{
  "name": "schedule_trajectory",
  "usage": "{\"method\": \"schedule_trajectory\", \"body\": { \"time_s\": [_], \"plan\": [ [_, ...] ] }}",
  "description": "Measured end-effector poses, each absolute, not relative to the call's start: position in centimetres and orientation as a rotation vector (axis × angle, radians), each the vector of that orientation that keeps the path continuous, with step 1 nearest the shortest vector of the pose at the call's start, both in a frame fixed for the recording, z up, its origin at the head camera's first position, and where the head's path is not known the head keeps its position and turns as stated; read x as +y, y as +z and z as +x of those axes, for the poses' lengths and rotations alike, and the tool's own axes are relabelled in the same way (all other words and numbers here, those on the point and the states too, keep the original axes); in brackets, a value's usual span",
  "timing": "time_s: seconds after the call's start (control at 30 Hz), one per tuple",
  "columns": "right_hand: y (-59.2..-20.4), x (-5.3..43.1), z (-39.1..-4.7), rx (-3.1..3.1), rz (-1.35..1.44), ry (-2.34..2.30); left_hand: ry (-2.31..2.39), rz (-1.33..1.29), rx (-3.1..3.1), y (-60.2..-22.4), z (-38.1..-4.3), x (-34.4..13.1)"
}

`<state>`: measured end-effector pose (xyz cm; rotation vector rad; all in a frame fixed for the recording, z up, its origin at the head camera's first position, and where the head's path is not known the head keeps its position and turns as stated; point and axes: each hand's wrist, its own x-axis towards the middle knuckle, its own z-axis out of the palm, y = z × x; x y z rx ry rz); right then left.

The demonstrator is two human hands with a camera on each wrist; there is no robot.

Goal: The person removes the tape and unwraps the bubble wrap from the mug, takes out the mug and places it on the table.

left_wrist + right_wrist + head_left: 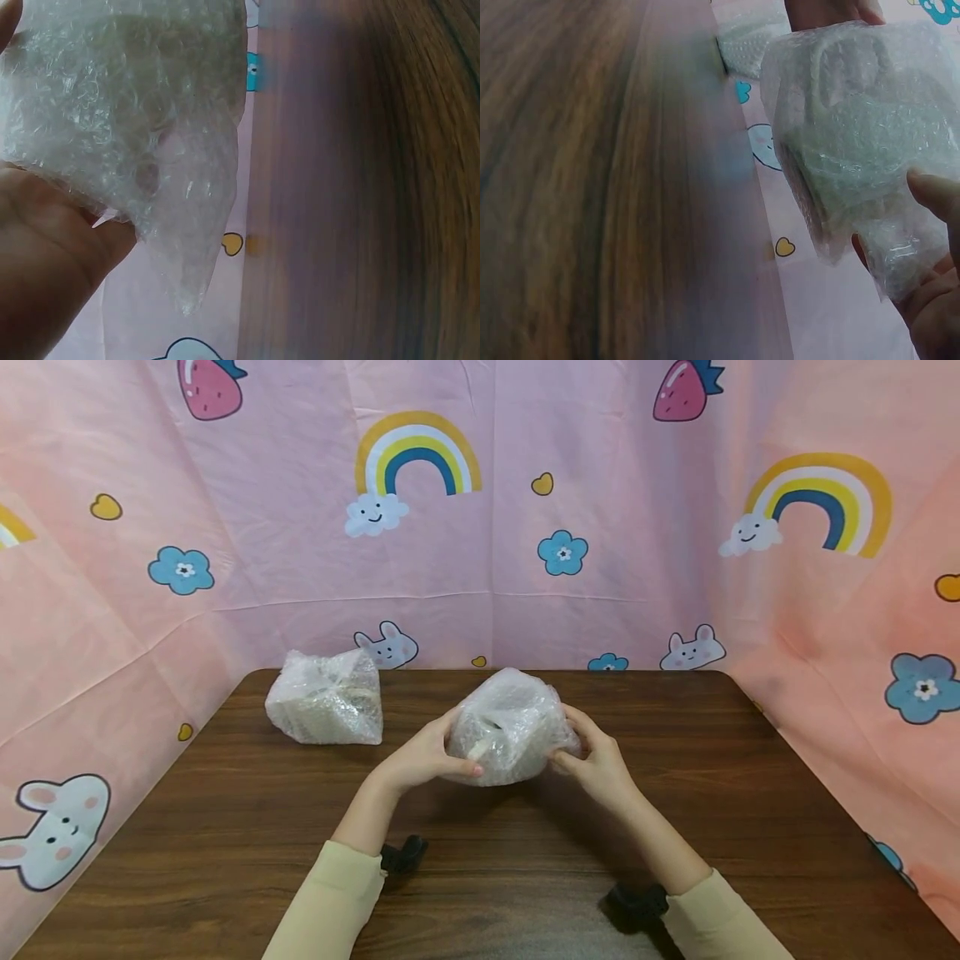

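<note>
A bundle of clear bubble wrap (513, 727) is held between both hands over the middle of the table, with a shadow below it. The left hand (427, 752) grips its left side, thumb at the front. On the opposite side the right hand (603, 768) pinches the wrap between thumb and fingers. In the right wrist view, a greenish, curved shape shows dimly through the wrapped bundle (870, 135); what it is cannot be made out. A pointed flap of the wrap (187, 262) hangs free in the left wrist view.
A second bubble-wrapped bundle (326, 702) stands at the back left of the dark wooden table (480, 893). Pink patterned cloth (495, 552) hangs behind the table and along both sides. Black straps (637, 902) sit near the cuffs of the light sleeves.
</note>
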<state>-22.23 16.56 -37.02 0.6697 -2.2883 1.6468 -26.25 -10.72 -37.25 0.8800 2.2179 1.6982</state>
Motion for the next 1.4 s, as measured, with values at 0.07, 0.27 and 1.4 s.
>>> {"method": "schedule_trajectory", "body": {
  "time_s": [0.07, 0.27, 1.4],
  "plan": [
    [-37.1, 16.7, -22.4, -2.287, 0.662, 1.625, 1.704, 0.87, 2.221, -37.4, -26.5, -10.5],
    [-37.4, 17.3, -22.8, -2.312, 0.632, 1.574, 1.67, 0.864, 2.26, -37.9, -27.3, -9.7],
    [-41.9, 20.0, -26.7, -2.382, 0.501, 1.576, 1.568, 0.806, 2.336, -39.6, -29.9, -7.1]
  ]
}}
